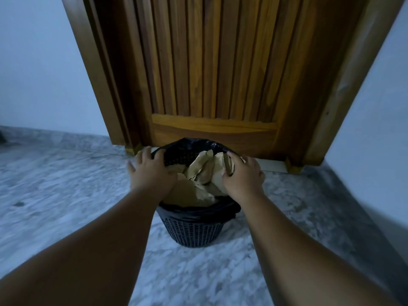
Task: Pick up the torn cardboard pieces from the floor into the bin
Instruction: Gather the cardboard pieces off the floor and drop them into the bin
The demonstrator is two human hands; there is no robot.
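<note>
A dark blue mesh bin with a black plastic liner stands on the marble floor in front of a wooden door. Several torn brown cardboard pieces fill its top, above the rim. My left hand rests on the bin's left rim, fingers curled over the liner and the cardboard's edge. Over the right rim, my right hand closes its fingers on a cardboard piece. Both hands hide parts of the rim.
A slatted wooden door in its frame rises right behind the bin. White walls stand on both sides. Grey-white marble floor spreads left, right and in front of the bin.
</note>
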